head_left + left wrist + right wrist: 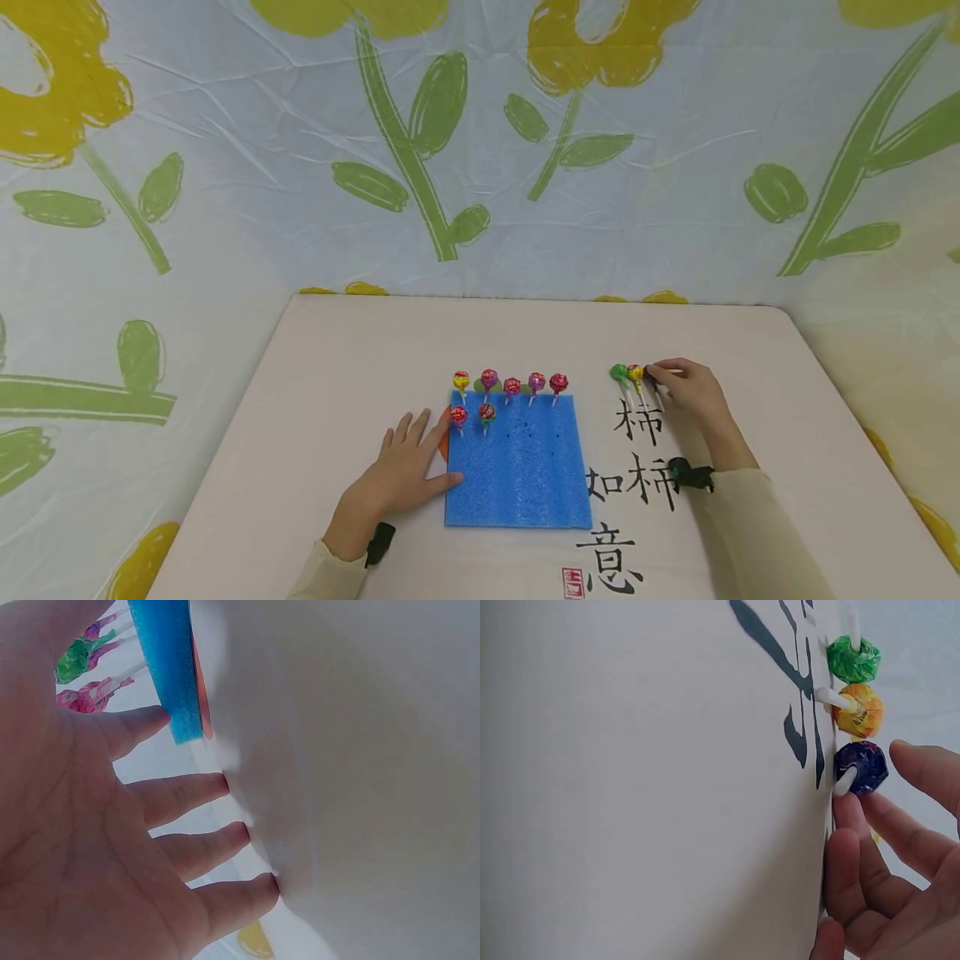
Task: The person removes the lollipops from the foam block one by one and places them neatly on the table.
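My left hand [401,475] lies with its fingers spread at the left edge of a blue foam board [517,479], thumb over that edge. Several wrapped lollipops stand in the board by their sticks: a row along its far edge, including a yellow one [461,381] and a red one [558,382], plus a pink one [459,415] and a green one [487,413] nearer. At the right, my right hand [693,392] has thumb and fingers around a dark purple lollipop [862,767], with a small gap at the thumb. Beside it lie a yellow lollipop [859,710] and a green lollipop [853,660].
The pale tabletop [360,358] carries large black brush characters [615,558] and a red seal mark [573,582] right of the board. An orange printed shape [443,437] peeks out at the board's left edge. A flower-patterned cloth [285,167] hangs behind and at the sides.
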The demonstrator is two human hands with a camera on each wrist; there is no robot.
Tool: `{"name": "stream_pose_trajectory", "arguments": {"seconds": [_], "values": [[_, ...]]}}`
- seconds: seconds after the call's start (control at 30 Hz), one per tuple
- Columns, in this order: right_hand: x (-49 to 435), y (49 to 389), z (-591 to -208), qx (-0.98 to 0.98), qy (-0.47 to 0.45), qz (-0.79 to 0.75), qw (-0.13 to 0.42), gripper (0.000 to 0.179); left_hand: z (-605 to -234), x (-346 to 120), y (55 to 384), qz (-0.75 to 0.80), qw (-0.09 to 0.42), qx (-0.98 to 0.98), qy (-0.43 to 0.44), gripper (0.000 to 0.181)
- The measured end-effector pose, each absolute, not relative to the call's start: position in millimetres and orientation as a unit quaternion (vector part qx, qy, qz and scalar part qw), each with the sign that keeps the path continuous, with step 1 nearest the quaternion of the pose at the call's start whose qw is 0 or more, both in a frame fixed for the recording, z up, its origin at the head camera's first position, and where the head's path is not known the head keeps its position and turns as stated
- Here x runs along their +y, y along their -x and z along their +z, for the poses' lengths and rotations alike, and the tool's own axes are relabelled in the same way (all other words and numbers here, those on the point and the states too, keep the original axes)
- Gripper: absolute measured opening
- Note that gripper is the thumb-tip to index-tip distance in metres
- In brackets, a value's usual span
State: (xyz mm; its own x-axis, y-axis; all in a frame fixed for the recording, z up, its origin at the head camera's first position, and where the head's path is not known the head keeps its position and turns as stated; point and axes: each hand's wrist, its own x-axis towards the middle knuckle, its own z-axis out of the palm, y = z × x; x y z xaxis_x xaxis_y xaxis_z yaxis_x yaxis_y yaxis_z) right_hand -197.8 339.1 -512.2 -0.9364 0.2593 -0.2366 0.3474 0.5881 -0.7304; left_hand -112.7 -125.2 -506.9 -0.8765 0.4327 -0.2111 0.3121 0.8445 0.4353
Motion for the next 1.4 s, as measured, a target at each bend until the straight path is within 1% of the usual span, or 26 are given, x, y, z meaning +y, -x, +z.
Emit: {"name": "stream_pose_trajectory", "arguments": {"seconds": [0.17,0.27,0.5,0.6,0.77,1.03,1.17,1.4], "values": [[340,193,-506,0.888,-0.177,-0.419,0.062,0.055,-506,-125,113,0.201,0.154,0.948,-0.195,0.088],[340,189,-501,0.887,-0.179,-0.422,0.057,0.056,-505,-125,112,0.203,0.155,0.947,-0.194,0.088],[333,177,-484,0.878,-0.166,-0.449,0.009,0.061,-504,-125,111,0.201,0.158,0.947,-0.192,0.089],[325,171,-475,0.877,-0.152,-0.456,-0.011,0.060,-504,-125,111,0.201,0.157,0.948,-0.192,0.089],[312,162,-459,0.865,-0.106,-0.489,-0.035,0.054,-503,-125,111,0.202,0.157,0.948,-0.192,0.089],[285,150,-441,0.835,-0.023,-0.548,-0.051,0.044,-503,-125,112,0.203,0.158,0.947,-0.192,0.088],[271,147,-439,0.808,0.012,-0.587,-0.053,0.039,-503,-124,112,0.202,0.157,0.947,-0.193,0.088],[242,145,-449,0.789,0.068,-0.610,-0.033,0.038,-504,-124,112,0.202,0.161,0.947,-0.192,0.088]]}}
